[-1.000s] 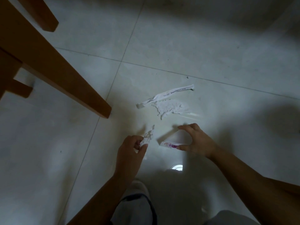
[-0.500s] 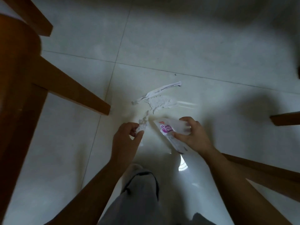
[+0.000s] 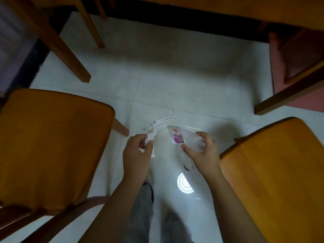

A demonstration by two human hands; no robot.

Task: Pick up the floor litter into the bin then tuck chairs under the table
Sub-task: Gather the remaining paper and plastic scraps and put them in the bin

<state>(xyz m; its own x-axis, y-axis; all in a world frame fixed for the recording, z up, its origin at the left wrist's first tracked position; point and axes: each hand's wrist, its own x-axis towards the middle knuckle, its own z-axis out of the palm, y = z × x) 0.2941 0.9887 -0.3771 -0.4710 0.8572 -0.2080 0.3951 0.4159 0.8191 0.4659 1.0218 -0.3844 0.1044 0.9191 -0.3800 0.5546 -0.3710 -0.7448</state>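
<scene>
My left hand is closed on a crumpled white tissue, held above the floor. A white plastic wrapper with pink print is pinched in my right hand, just to the right of the tissue. Beyond both hands, a long white paper sleeve lies on the pale floor tiles. A wooden chair seat stands at my left and another wooden chair seat at my right. No bin is in view.
The wooden table's edge runs across the top, with a table leg at upper left. A third chair with a reddish seat stands at upper right. A round light reflection shines on the floor between my legs.
Both hands have risen from the floor with the tissue and wrapper in them. The view has pulled back and up, bringing two chair seats and the table edge into sight.
</scene>
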